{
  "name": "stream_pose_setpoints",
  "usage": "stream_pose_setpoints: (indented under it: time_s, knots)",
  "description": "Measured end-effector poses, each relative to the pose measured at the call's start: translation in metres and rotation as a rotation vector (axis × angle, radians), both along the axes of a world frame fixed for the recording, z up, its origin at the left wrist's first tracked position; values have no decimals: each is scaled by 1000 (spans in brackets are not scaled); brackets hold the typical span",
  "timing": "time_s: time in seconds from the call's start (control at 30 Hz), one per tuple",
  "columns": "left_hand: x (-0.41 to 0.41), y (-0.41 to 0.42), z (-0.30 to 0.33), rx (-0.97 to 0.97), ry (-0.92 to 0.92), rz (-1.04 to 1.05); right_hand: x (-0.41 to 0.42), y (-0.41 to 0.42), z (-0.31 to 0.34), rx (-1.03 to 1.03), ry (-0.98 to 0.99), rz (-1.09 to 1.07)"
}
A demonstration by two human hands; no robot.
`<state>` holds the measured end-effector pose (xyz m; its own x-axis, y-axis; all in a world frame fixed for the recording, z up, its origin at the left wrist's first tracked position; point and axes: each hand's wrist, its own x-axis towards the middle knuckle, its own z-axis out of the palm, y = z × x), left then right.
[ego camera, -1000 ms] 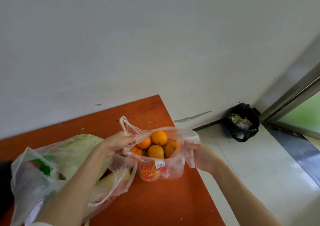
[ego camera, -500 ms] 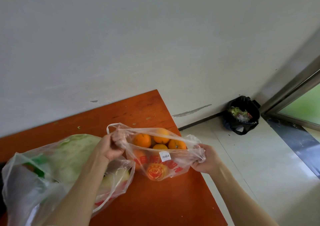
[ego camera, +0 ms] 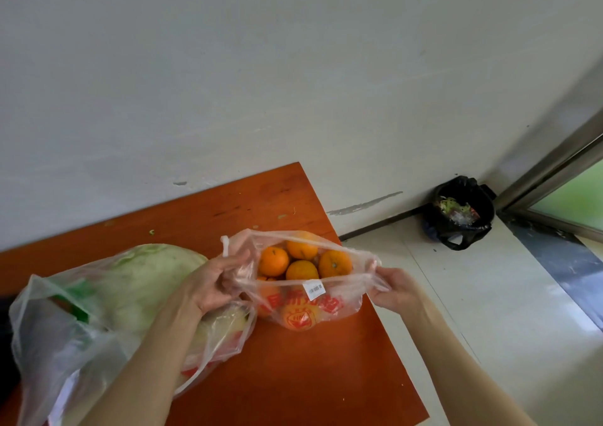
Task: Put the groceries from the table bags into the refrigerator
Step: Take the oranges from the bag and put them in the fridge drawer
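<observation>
A clear plastic bag with red print (ego camera: 326, 308) sits near the right edge of the orange table (ego camera: 293, 376), holding several oranges (ego camera: 301, 270). My left hand (ego camera: 215, 282) grips the bag's left handle and my right hand (ego camera: 391, 290) pinches its right side, so the mouth is stretched wide between them. To the left lies a larger clear bag (ego camera: 65, 344) with a pale green cabbage (ego camera: 143, 282) and some green packaging inside. No refrigerator is in view.
A white wall runs behind the table. On the tiled floor to the right stands a bin with a black liner (ego camera: 460, 213), beside a metal door frame (ego camera: 554, 164). The table's right edge drops off close to the orange bag.
Both hands pulled the orange bag's mouth apart sideways, stretching it wider. The bag settled lower on the table; my left hand shifted its hold on the handle.
</observation>
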<state>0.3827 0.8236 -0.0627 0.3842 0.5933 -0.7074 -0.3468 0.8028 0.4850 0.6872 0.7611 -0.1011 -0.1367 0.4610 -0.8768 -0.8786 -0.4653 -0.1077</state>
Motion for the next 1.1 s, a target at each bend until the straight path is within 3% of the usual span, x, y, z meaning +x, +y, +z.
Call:
stream_pose_setpoints:
  time_s: [0.07, 0.13, 0.23, 0.33, 0.37, 0.4, 0.47, 0.5, 0.6, 0.67, 0.83, 0.9, 1.0, 1.1]
  knots:
    - [-6, -1, 0, 2, 93, -146, -2, 0, 6, 1, -158, 172]
    - [-5, 3, 5, 69, 272, -264, -5, 5, 9, 0, -476, 323]
    - [8, 6, 21, 337, 887, -364, -10, 4, 17, 14, -1062, 511]
    - [26, 0, 41, 776, 1495, -438, -20, -3, 27, 359, -1873, 587]
    - [33, -4, 43, 1025, 1605, -422, -26, -4, 28, 563, -2075, 570]
    - [43, -10, 44, 1291, 1622, -398, -33, -3, 30, 750, -2155, 597]
    - [64, -22, 37, 1673, 1532, -499, -50, -3, 32, 957, -2110, 804]
    - [73, -29, 33, 1689, 1477, -665, -57, -3, 31, 971, -2029, 980]
    - [79, -38, 10, 1436, 1487, -1080, -63, -2, 24, 710, -1917, 1475]
    - [69, -42, -3, 1371, 1519, -1183, -55, -6, 17, 554, -1858, 1560]
    - [43, -46, -9, 1191, 1513, -1476, -42, -13, -5, 559, -1837, 1705]
    - [42, -42, -9, 1181, 1504, -1447, -44, -10, -13, 589, -1835, 1742]
    - [49, -37, -13, 1358, 1507, -1148, -44, -3, -11, 594, -1814, 1617]
    - [62, -31, -21, 1518, 1518, -1007, -42, 3, -5, 631, -1972, 1445]
